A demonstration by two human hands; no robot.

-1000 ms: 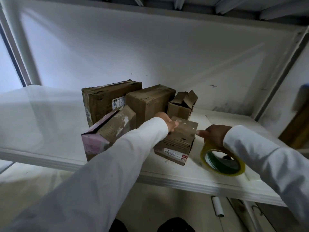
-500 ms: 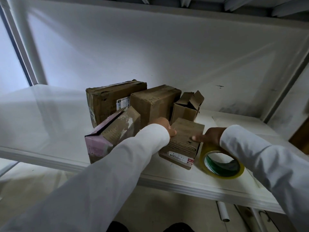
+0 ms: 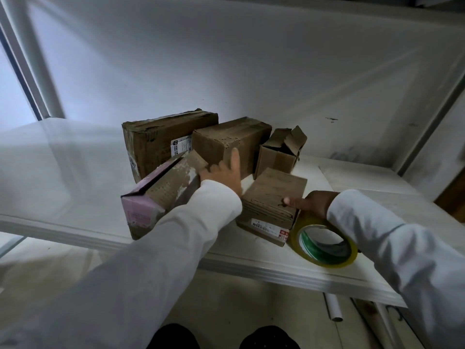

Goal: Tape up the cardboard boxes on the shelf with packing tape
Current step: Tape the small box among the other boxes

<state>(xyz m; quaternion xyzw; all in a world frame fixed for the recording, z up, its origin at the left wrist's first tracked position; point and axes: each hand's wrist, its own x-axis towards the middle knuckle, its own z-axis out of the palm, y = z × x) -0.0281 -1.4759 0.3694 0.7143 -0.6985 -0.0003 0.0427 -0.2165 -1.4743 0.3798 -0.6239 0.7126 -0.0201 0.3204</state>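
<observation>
Choosing a box: left hand [image 3: 222, 172], fingers spread, against the pink-ended box [image 3: 161, 195]; right hand [image 3: 314, 204] gripping yellow tape roll [image 3: 324, 244], forefinger on the flat labelled box [image 3: 273, 205]. Next, likely: finding the tape's end.

- Shelf [image 3: 251, 263]: I see five boxes grouped at frame centre.
- Back row, left to right: large box [image 3: 161, 139], middle box [image 3: 226, 139], open-flapped box [image 3: 279, 152].
- Front row: tilted box [image 3: 161, 195] lower left, flat box [image 3: 271, 205] to its right.
- Tape roll [image 3: 324, 245]: on the shelf, just right of the flat box.
</observation>
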